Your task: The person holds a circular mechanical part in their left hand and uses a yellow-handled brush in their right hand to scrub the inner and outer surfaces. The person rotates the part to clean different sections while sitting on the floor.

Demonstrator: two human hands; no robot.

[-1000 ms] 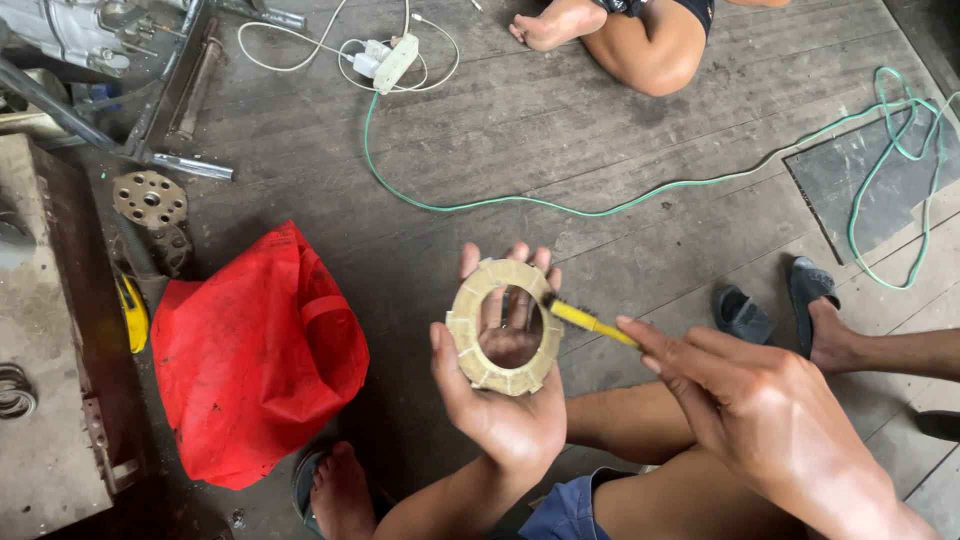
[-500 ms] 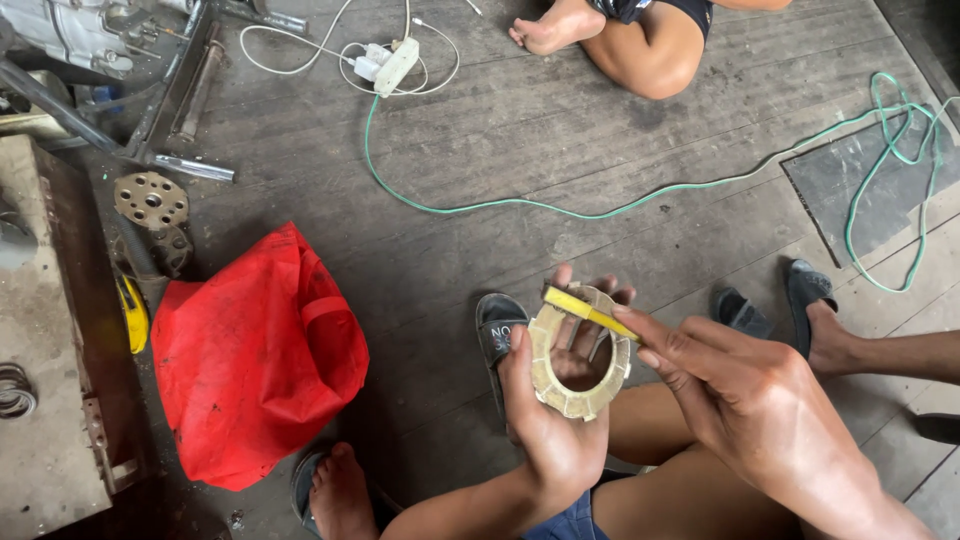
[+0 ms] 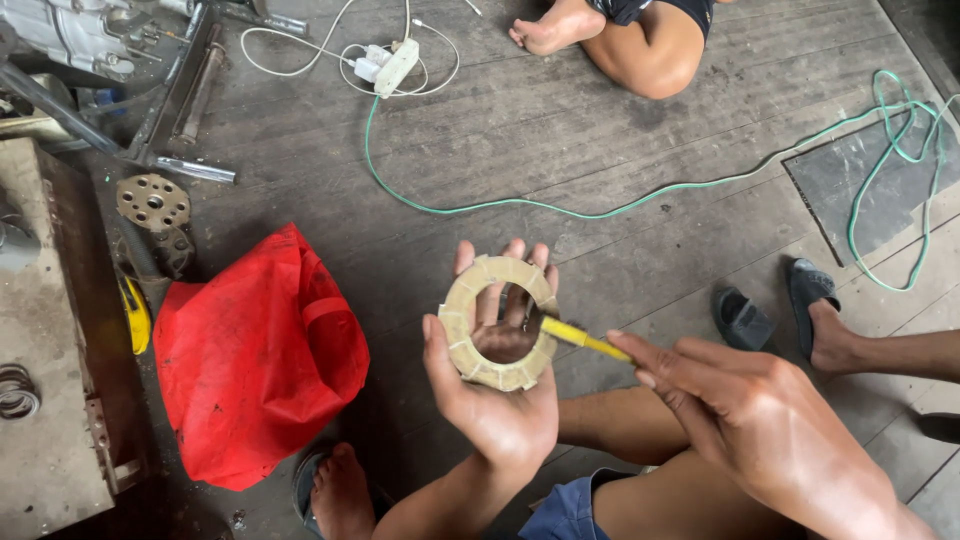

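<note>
My left hand (image 3: pixel 495 400) holds up a tan, tape-wrapped ring (image 3: pixel 460 325), fingers spread behind it and thumb on its left side. My right hand (image 3: pixel 745 420) pinches a thin yellow stick (image 3: pixel 585 340) whose tip touches the ring's right edge. Both hands hover above my bent legs and the dark wooden floor.
A red plastic bag (image 3: pixel 255 360) lies left of my hands. A green cable (image 3: pixel 560 205) runs across the floor to a white power strip (image 3: pixel 395 65). Metal machine parts (image 3: pixel 150 205) and a rusty block (image 3: pixel 45 400) sit at left. Another person's leg (image 3: pixel 640 45) is at top, a sandalled foot (image 3: pixel 820 320) at right.
My left hand carried the ring to the right and low half a second ago, then back left and up. The yellow stick stays against the ring's right side.
</note>
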